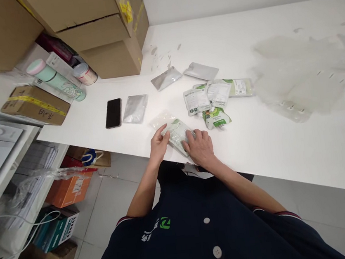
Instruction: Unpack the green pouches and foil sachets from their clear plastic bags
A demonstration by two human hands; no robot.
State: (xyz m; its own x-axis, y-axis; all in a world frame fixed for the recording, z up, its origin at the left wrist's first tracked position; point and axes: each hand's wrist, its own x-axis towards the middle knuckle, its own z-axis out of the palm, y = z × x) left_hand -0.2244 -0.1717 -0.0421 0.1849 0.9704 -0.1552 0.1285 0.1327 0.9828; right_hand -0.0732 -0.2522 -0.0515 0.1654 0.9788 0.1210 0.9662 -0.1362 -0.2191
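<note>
A flat white-and-green printed pouch in a clear plastic sleeve (175,132) lies near the front edge of the white table, between my hands. My left hand (159,144) grips the sleeve's left edge between thumb and fingers. With curled fingers, my right hand (200,148) holds the pouch's right side; its fingertips rest on the printed face. Just beyond my right hand lies a small heap of similar white-and-green pouches (196,101), with a colourful spouted pouch (216,117) at the near side. A green-edged packet (241,87) sticks out on the right of the heap.
Silver pouches (166,78) lie farther back, another silver pouch (135,108) beside a black phone (113,113). A crumpled clear plastic bag (303,77) spreads on the right. Cardboard boxes (110,49), a mint bottle (56,80) and a tin (85,74) stand on the left.
</note>
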